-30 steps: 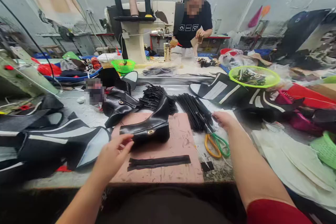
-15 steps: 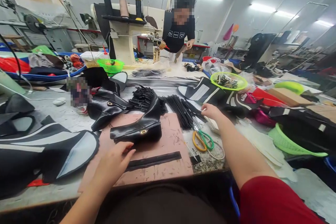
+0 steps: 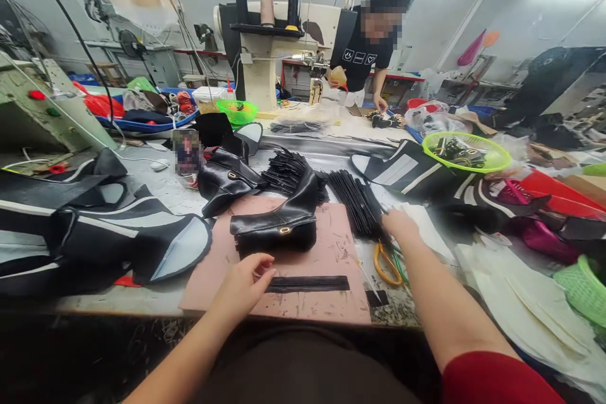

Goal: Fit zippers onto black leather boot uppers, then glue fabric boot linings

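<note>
A pink work board (image 3: 326, 252) lies on the bench in front of me. On it sits a folded black leather piece with a gold rivet (image 3: 279, 224) and, nearer me, a flat black strip (image 3: 310, 283). My left hand (image 3: 243, 287) rests on the board at the strip's left end, fingers curled and touching it. My right hand (image 3: 400, 225) reaches to a fan of thin black strips (image 3: 357, 202), fingers down among them; its grip is hidden. Orange and green scissors (image 3: 389, 265) lie just beside that wrist.
Black and white panels (image 3: 118, 233) cover the left bench, more (image 3: 407, 170) at right. A green basket of metal fittings (image 3: 466, 151) stands at right, another green basket (image 3: 584, 284) lower right. A person in a black shirt (image 3: 364, 53) works by a sewing machine (image 3: 269, 57).
My left hand slid from the leather piece toward the flat strip's left end. My right hand dropped from above the scissors into the fan of strips. The camera view shifted.
</note>
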`<state>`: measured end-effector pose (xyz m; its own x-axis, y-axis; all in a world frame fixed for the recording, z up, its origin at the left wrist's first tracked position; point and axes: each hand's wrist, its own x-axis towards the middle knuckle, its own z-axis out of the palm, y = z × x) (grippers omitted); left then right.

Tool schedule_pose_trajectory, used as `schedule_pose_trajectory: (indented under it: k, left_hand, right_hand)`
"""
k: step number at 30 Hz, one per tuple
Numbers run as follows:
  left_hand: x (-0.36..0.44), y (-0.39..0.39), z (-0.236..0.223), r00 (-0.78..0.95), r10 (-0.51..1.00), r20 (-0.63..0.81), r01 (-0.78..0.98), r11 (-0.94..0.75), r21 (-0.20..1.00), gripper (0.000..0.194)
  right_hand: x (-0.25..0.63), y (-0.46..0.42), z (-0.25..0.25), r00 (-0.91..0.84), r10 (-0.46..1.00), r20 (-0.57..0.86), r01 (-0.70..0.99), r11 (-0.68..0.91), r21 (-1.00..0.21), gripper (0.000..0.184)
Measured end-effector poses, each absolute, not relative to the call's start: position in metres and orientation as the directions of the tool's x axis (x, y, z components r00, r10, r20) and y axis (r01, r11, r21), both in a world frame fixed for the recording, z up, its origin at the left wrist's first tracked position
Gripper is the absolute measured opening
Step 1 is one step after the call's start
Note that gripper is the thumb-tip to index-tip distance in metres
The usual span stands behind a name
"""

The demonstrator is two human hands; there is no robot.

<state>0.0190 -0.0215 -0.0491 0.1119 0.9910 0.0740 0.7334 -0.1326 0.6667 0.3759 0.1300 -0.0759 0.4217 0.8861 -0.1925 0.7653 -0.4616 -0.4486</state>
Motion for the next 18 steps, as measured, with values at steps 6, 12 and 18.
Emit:
schedule_pose_trajectory:
  k: [6,12,18]
  left_hand:
    - [0.028,0.007,-0.049,0.189,0.9,0.392,0.846,-0.352,0.401,0.012]
    - [0.031,0.027,-0.055,0.284,0.816,0.503,0.906,-0.401,0.138,0.008]
    - [0.032,0.029,-0.059,0.311,0.805,0.506,0.904,-0.414,0.103,0.014]
  right_hand:
    - [0.358,0.136,-0.037,0.369,0.907,-0.203,0.454,-0.367,-0.812,0.03]
    - [0.262,0.125,-0.012,0.007,0.98,-0.2,0.148,-0.199,-0.969,0.017]
    - [0.194,0.111,-0.016,-0.372,0.888,-0.272,0.126,-0.242,-0.962,0.016]
